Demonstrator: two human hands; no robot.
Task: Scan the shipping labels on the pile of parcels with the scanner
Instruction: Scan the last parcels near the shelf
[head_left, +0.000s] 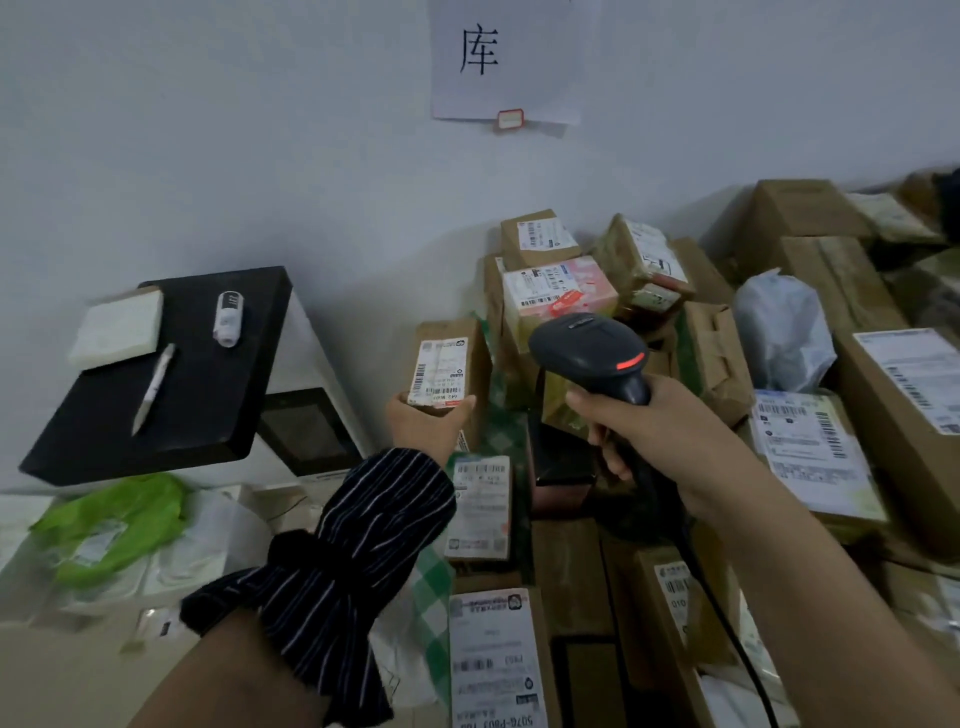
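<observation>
My right hand (644, 441) grips the handle of a black barcode scanner (592, 348), whose head shows a red light and whose cable trails down to the lower right. My left hand (423, 426) holds a small brown parcel (452, 364) by its lower end, the white shipping label (439, 371) facing me, just left of the scanner head. Behind and around them lies the pile of parcels (571, 291), brown cartons and a pink box, most with white labels turned up.
A black-topped white cabinet (218, 374) at the left carries a white pad, a pen and a small white device. Green and white plastic bags (114, 525) lie below it. Large cartons (852, 291) and a white bag fill the right. A paper sign hangs on the wall.
</observation>
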